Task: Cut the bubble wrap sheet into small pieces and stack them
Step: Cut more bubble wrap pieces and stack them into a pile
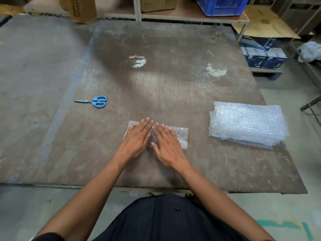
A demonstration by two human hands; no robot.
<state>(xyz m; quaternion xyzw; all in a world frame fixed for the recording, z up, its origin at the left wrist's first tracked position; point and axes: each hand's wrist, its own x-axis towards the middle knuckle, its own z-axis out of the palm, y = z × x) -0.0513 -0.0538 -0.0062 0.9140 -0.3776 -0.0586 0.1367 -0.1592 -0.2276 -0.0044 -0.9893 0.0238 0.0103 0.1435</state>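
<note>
Step in hand: I judge I'm flattening a small folded or stacked bundle of bubble wrap [180, 134] on the table [156, 75], either squaring cut pieces or creasing a fold ahead of a cut (I can't tell which from here)
Left hand: my left hand [137, 136] lies palm down on the bundle's 9 o'clock half, fingers straight and slightly spread toward 12 o'clock, gripping nothing
Right hand: my right hand [167, 143] lies flat on the 3 o'clock half, fingers extended, closed on nothing; its fingertips sit just beside the left hand's, near the bundle's middle
Bundle position: close to the table's near edge at 6 o'clock, roughly centred before me, with a strip showing past my right hand at 3 o'clock
Bubble wrap stack: a thicker pile of bubble wrap [246, 122] sits at 3 o'clock, well apart from the bundle, near the table's right edge; its layers look slightly offset
Scissors: blue-handled scissors [94, 101] lie at 10 o'clock, blades pointing to 9 o'clock, well apart from both hands
Doing it well: I'd press evenly and sweep both palms outward from the centre toward 9 and 3 o'clock, so trapped air and springy layers settle without the edges creeping
Watch for: the film is slippery and light, so I'd keep one palm anchoring it whenever the other lifts for the scissors
Progress: the pile suggests much is done, though that's only my reading
</note>
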